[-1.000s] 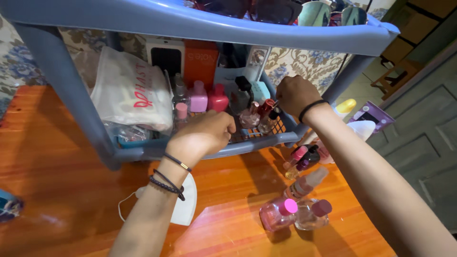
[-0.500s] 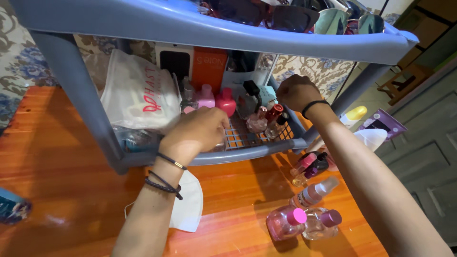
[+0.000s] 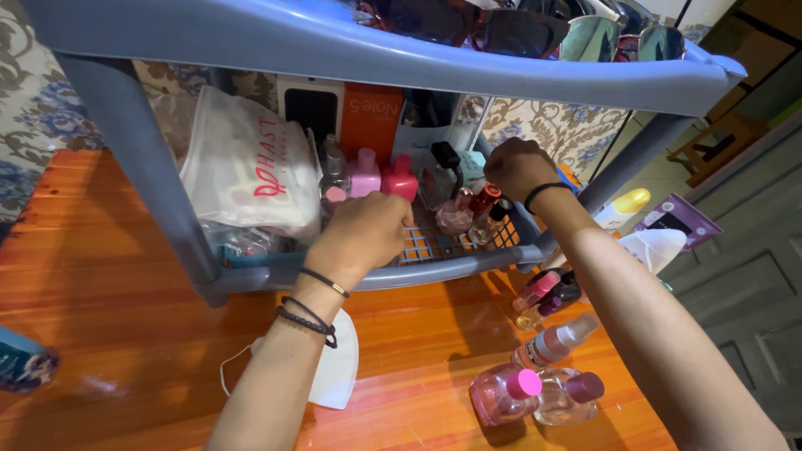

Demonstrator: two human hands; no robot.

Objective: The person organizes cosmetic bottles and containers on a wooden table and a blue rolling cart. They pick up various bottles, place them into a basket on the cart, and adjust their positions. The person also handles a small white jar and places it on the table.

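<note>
Left hand (image 3: 361,234) is clenched at frame centre, contents unseen; right hand (image 3: 515,167) is closed, grasp unclear. Crowded bottles (image 3: 468,209) on the shelf (image 3: 434,266) could be toppled by knuckles.

The plastic shelf rack (image 3: 376,50) was a dull blue-grey, standing on a glossy orange-brown wooden surface (image 3: 109,276) with fine pale streaks, and behind it hung a cream fabric backdrop (image 3: 33,92) patterned with blue-grey flowers. Inside the rack sat a white pouch (image 3: 246,167) with red lettering, a pale pink bottle (image 3: 365,174), a deep pink bottle (image 3: 401,178) and a flat orange box (image 3: 371,117). Black bands (image 3: 307,317) circled the left wrist, a white face mask (image 3: 338,367) lay on the wood, and a clear pink bottle with a bright magenta cap (image 3: 501,392) lay beside a clear bottle with a mauve cap (image 3: 572,392).
</note>
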